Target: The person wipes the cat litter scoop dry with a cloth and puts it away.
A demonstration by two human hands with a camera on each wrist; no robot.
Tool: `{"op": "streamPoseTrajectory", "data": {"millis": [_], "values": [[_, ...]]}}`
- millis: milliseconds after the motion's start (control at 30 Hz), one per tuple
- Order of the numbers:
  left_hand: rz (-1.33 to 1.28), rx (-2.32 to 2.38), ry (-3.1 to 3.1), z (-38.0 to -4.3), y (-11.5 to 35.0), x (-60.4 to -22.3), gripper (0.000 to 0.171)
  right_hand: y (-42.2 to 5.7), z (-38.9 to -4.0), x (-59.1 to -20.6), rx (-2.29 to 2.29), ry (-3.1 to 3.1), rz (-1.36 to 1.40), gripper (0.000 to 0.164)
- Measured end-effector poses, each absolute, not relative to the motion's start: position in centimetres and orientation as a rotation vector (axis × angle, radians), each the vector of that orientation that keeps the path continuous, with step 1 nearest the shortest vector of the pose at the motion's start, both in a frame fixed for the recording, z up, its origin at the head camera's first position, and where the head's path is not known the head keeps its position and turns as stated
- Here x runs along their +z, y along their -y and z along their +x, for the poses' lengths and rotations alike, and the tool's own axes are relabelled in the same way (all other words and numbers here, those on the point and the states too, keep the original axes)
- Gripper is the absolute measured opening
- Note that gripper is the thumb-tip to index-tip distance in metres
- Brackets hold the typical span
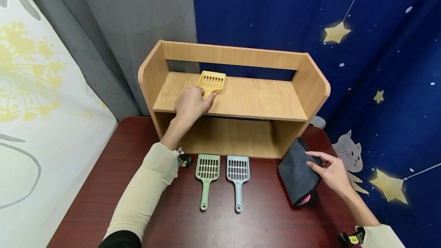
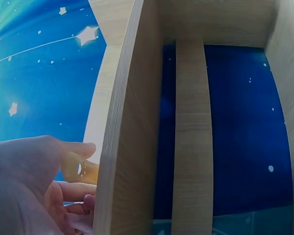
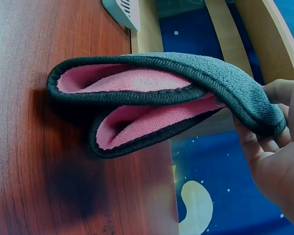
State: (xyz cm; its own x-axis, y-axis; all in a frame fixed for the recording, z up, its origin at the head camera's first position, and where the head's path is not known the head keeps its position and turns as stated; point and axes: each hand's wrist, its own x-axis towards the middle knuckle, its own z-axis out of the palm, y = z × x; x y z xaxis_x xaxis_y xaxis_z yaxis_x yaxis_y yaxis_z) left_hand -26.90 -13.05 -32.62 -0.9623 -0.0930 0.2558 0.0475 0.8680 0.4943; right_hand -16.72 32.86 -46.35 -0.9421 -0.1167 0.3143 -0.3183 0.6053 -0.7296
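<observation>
On the upper board of a wooden shelf (image 1: 237, 98), my left hand (image 1: 193, 104) grips the handle of a yellow litter scoop (image 1: 211, 81), whose slotted head points to the back. The left wrist view shows the yellow handle end (image 2: 83, 169) between thumb and fingers at the board's front edge. My right hand (image 1: 330, 171) pinches a folded cloth (image 1: 298, 173), dark grey outside and pink inside, by its upper edge at the table's right side. In the right wrist view the cloth (image 3: 196, 68) hangs in loose folds, its lower folds close over the table.
A green litter scoop (image 1: 208, 167) and a light blue litter scoop (image 1: 238, 169) lie side by side before the shelf, handles toward me. The dark red table (image 1: 172, 217) carries everything. Behind hang grey (image 1: 138, 18) and blue starry curtains (image 1: 275, 14).
</observation>
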Motion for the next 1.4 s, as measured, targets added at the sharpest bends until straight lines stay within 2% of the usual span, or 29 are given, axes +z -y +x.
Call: {"op": "streamPoseTrajectory", "data": {"millis": [433,600,800,1133,1400], "values": [[0.014,-0.741,2.740,-26.4,13.5,-32.6,0.054,-33.3,-16.6,-46.8,1.259,2.602,0.338,0.032],[-0.019,-0.722,2.667,-25.4,14.2,-32.7,0.049,-33.5,-16.4,-46.7,1.310,2.580,0.337,0.034],[-0.126,-0.707,2.529,-23.7,15.1,-33.0,0.059,-33.8,-16.5,-46.5,1.347,2.553,0.346,0.036],[-0.329,-0.649,2.289,-20.2,17.0,-35.1,0.049,-33.9,-16.3,-46.5,1.264,2.570,0.357,0.034],[-0.382,-0.637,2.235,-17.3,18.5,-38.5,0.036,-34.0,-16.2,-46.6,1.262,2.578,0.348,0.035]]}}
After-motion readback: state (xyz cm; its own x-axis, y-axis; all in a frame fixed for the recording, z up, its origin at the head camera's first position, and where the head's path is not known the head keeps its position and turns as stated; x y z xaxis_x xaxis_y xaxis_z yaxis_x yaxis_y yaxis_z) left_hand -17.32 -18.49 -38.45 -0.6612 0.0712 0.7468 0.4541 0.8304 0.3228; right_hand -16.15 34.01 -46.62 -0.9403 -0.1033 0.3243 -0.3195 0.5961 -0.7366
